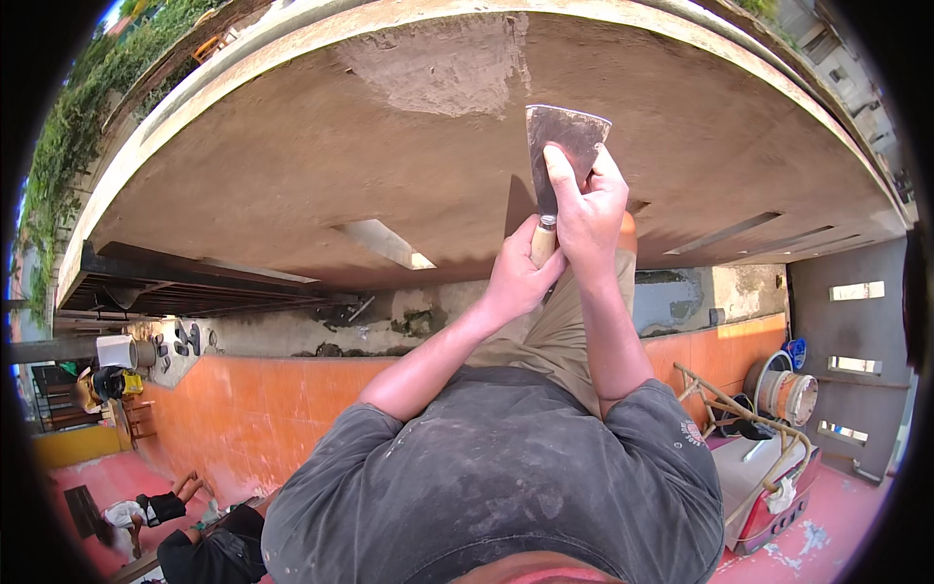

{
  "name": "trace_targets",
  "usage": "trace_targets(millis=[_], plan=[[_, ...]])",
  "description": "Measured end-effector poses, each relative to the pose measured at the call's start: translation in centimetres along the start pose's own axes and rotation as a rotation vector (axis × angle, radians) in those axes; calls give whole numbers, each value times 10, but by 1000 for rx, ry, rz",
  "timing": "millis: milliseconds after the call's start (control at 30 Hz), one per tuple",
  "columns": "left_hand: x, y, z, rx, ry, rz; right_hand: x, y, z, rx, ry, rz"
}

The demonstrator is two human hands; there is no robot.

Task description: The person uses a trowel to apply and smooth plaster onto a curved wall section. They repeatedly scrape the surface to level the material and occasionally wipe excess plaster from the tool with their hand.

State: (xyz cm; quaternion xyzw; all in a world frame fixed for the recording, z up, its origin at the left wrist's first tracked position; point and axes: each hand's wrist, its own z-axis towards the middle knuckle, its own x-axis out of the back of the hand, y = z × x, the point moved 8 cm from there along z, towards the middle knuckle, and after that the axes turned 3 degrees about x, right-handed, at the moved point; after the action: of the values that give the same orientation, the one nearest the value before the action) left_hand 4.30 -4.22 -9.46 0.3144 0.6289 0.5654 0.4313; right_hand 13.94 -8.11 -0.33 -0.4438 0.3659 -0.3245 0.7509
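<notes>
A scraper (555,131) with a broad, stained metal blade and a pale wooden handle points up in front of the wall. My left hand (518,274) is closed around the handle. My right hand (592,216) grips the blade, its thumb lying on the near face and its fingers curled at the right edge. Beyond the blade stands a brown plastered wall (409,156), with a paler rough patch (443,68) near its top. Whether the blade touches the wall I cannot tell. Most of the handle's lower end is hidden by my fingers.
Narrow slots (384,243) pierce the wall's lower part. A dark metal gate (165,287) stands at left. On the right are a bamboo-like frame (744,409), a crusted bucket (793,399) and a grey panel (846,341). Two people (161,511) are at lower left.
</notes>
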Motion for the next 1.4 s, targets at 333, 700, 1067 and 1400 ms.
trace_targets(millis=[333,700,1067,1400], plan=[[-6,-1,9,-11,88,-19,-12,-7,23,61,110,-196],[4,25,24,-62,31,-61,-25,-30,33,187,120,-130],[3,5,33,-21,-52,20,-13,-34,29,188,103,-78],[-16,23,10,-321,-136,341,-4,-62,-39,504,14,-560]])
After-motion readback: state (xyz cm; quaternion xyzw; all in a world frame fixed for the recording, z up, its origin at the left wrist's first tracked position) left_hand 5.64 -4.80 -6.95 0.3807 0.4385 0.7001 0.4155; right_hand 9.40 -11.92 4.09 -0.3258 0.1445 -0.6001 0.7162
